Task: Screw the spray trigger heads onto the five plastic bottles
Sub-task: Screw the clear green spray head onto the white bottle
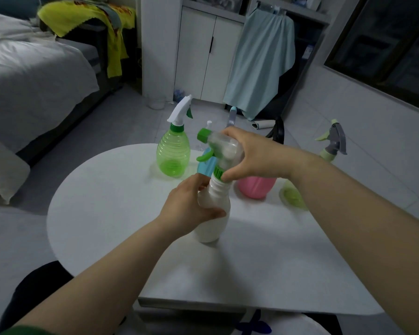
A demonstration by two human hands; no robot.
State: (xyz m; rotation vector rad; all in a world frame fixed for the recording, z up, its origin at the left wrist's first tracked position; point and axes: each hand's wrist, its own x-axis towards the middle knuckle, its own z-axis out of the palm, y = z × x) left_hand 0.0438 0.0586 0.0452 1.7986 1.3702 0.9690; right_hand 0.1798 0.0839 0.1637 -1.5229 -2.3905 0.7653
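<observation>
A white plastic bottle [212, 223] stands on the white table [121, 204], and my left hand [189, 209] grips its upper body. My right hand [249, 155] grips the clear and green spray trigger head [221, 147] sitting on the bottle's neck, fingertips at its green collar [217, 172]. A green bottle [173, 151] with a white trigger head [180, 110] stands at the back. A pink bottle [257, 187] is partly hidden behind my right hand. A pale green bottle [294, 197] with a grey and green trigger head [334, 139] shows behind my right forearm.
A blue object [207, 168] and a small clear bottle [207, 128] sit behind the white bottle, mostly hidden. A bed [32, 76] lies to the left, white cabinets [206, 54] and a hanging light blue cloth [261, 66] at the back. Tiled floor surrounds the table.
</observation>
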